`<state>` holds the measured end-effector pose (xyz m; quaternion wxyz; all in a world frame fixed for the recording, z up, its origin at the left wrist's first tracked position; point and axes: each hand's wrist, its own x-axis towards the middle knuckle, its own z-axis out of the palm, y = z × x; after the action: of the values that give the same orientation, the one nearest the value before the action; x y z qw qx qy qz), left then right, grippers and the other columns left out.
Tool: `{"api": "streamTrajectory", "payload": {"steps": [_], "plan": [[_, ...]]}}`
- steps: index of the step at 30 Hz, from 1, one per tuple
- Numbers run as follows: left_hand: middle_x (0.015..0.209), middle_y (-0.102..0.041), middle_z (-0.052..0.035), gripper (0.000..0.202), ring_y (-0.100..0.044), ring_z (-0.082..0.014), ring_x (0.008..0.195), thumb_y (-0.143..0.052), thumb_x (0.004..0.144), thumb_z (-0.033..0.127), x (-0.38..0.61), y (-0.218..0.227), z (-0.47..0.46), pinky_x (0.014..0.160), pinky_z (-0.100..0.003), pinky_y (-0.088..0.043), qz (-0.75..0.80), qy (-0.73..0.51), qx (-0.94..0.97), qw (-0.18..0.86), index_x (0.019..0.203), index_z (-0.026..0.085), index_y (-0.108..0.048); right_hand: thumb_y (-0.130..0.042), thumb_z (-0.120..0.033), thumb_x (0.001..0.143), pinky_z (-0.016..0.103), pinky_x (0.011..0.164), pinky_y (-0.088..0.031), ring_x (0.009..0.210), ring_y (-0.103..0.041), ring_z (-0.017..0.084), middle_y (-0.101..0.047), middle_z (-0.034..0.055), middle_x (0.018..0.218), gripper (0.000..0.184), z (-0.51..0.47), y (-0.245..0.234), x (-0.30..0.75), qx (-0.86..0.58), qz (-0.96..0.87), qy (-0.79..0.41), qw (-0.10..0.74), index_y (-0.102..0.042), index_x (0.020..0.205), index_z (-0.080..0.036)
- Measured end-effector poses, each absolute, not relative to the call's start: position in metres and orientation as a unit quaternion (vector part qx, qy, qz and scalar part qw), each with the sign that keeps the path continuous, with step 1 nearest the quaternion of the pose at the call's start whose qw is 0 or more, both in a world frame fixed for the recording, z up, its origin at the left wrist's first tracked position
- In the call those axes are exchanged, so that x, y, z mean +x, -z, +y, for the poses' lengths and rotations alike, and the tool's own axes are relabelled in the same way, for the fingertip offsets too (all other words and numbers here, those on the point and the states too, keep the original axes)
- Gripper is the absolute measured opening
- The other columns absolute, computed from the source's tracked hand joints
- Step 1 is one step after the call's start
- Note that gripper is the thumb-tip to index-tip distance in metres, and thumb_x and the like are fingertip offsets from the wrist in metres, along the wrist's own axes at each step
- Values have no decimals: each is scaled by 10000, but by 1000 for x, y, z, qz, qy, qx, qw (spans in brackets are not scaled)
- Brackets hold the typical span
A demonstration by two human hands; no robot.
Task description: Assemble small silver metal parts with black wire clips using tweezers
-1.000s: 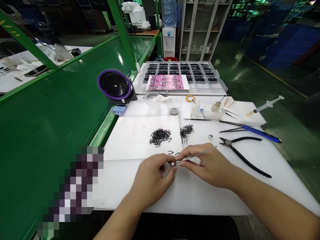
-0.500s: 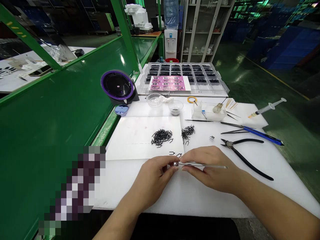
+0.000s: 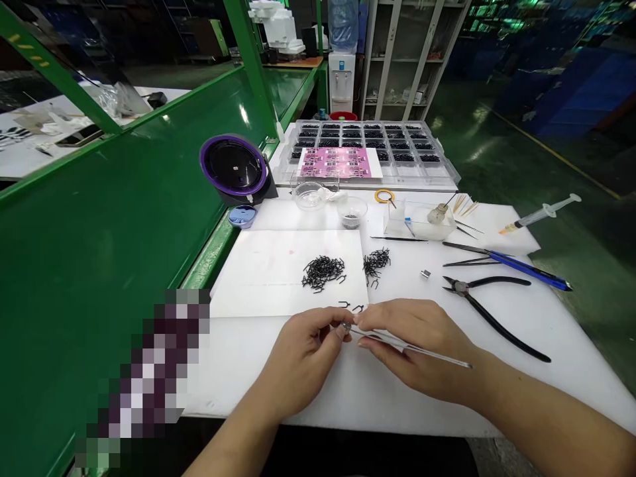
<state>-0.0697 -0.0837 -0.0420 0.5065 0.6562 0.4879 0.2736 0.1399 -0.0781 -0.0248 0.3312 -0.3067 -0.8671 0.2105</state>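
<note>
Left hand (image 3: pixel 303 358) pinches metal part (image 3: pixel 346 326) over bench (image 3: pixel 238 368); right hand (image 3: pixel 422 328), just right of part, pinches tweezers (image 3: pixel 437 356), long axis slanting from part to lower right (tip contact unclear).

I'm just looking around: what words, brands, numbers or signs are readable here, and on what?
No word, brand or number is clear enough to quote.
Pink sheet: print too small to read.
Purple-rimmed black object: small pale mark, too small.
Water dispenser: blue label, too small.
Green beam: yellow marks, too blurred.
Metal piece in the left hand: no lettering visible.
</note>
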Motion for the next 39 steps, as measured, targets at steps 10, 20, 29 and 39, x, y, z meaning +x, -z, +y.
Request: {"api": "streamTrajectory", "payload": {"steps": [10, 20, 29, 39], "plan": [[878, -697, 10, 241, -631, -158, 842, -512, 915, 194, -71, 44, -83, 788, -270, -470, 497, -277, 644, 511, 1006, 225, -733, -605, -158, 928, 268, 825, -533, 917, -675, 151, -710, 25, 981, 87, -78, 26, 136, -304, -860, -215, 349, -604, 1015, -166], [795, -637, -6, 226, -567, -174, 745, -461, 873, 230, -81, 43, -85, 713, -296, -428, 519, -238, 676, 466, 913, 217, -683, -664, -183, 832, 251, 629, -491, 759, -674, 151, -699, -13, 810, 26, -40, 22, 176, -511, -761, -279, 285, -664, 852, -199], [814, -624, 2, 189, -557, -164, 728, -519, 866, 270, -81, 42, -88, 703, -288, -447, 514, -233, 711, 420, 980, 232, -665, -677, -115, 804, 251, 725, -505, 763, -670, 125, -716, -29, 812, 76, -39, 29, 166, -473, -788, -308, 248, -689, 831, -185], [801, -645, 4, 213, -594, -169, 729, -552, 872, 311, -68, 48, -87, 697, -311, -449, 557, -201, 721, 359, 1052, 218, -620, -683, -121, 812, 258, 726, -496, 738, -657, 121, -713, -39, 798, 77, -39, 34, 165, -461, -796, -309, 243, -692, 840, -192]]}}
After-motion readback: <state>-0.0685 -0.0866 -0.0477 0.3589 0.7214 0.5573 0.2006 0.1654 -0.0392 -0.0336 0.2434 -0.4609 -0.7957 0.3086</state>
